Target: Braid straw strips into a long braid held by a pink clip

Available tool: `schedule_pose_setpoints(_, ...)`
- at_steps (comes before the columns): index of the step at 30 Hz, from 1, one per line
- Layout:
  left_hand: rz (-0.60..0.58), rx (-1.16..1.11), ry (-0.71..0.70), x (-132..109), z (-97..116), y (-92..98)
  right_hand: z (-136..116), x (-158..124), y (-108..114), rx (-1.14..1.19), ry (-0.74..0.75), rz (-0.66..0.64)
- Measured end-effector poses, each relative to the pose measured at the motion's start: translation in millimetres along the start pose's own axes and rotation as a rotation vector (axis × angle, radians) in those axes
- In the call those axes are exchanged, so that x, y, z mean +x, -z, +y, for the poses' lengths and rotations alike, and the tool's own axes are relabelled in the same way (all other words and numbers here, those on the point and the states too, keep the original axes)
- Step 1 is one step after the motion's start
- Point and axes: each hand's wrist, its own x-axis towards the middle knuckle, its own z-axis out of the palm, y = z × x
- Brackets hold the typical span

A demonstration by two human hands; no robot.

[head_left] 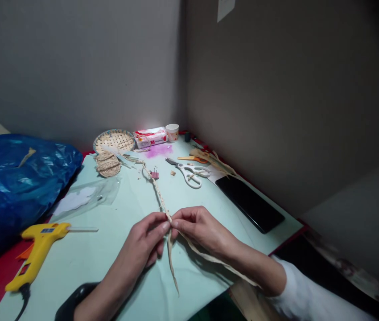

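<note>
A pale braided cord point(158, 192) runs from the far part of the table toward me, and its near end sits between my two hands. My left hand point(149, 236) pinches the braid between thumb and forefinger. Close against it, my right hand point(196, 225) pinches the same end from the other side. Loose strands hang from the pinch: a short strip point(172, 263) points toward me, and a longer strip point(216, 259) trails beneath my right hand and along the forearm. At its far end the braid lies near a pink binder clip point(155, 174).
White scissors point(189, 174), orange scissors point(192, 158) and a black phone point(251, 205) lie right. On the left are a yellow glue gun point(39, 249), a blue plastic bag point(18, 187) and a clear bag point(89, 198). A woven basket point(114, 139), twine ball point(108, 164) and paper cup point(172, 133) stand behind.
</note>
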Motion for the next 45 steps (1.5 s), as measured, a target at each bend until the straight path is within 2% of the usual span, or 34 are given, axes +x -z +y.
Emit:
schedule_pose_setpoints(2, -0.164, -0.188, 0.090, 6, -2, -0.4, 1, -1, 0, -0.052, 0.039, -0.035)
schedule_pose_setpoints(4, -0.198, -0.301, 0.115, 9, -5, -1.8, 0, -3, 0, -0.140, 0.064, -0.057)
schedule_pose_setpoints(11, -0.124, -0.374, 0.124, 6, -9, -3.0, 2, -11, 3, -0.380, 0.157, -0.003)
schedule_pose_setpoints(19, -0.022, -0.273, 0.100, 11, -12, -5.3, -10, -18, -3, -0.576, 0.202, 0.032)
schedule_pose_setpoints(22, -0.016, -0.239, 0.105, 15, -18, -5.8, -18, -22, -4, -0.705, 0.178, 0.033)
schedule_pose_setpoints(26, 0.074, -0.293, 0.055, 17, -24, -10.1, -23, -28, -7, -0.882, 0.113, 0.088)
schedule_pose_setpoints(30, 0.122, -0.293, 0.050, 17, -24, -14.6, -15, -25, -4, -0.878, 0.141, 0.122)
schedule_pose_setpoints(33, 0.108, -0.285, 0.045, 17, -25, -14.7, -10, -22, 0, -0.819, 0.178, 0.103)
schedule_pose_setpoints(38, 0.087, -0.255, 0.003, 20, -31, -11.7, -21, -27, 13, -0.885, 0.142, 0.025)
schedule_pose_setpoints(41, 0.100, -0.250, 0.036, 18, -30, -11.4, -38, -26, 34, -1.012, 0.136, 0.018)
schedule_pose_setpoints(45, 0.116, -0.234, 0.085, 15, -24, -11.6, -64, 2, 71, -1.361, 0.204, 0.289)
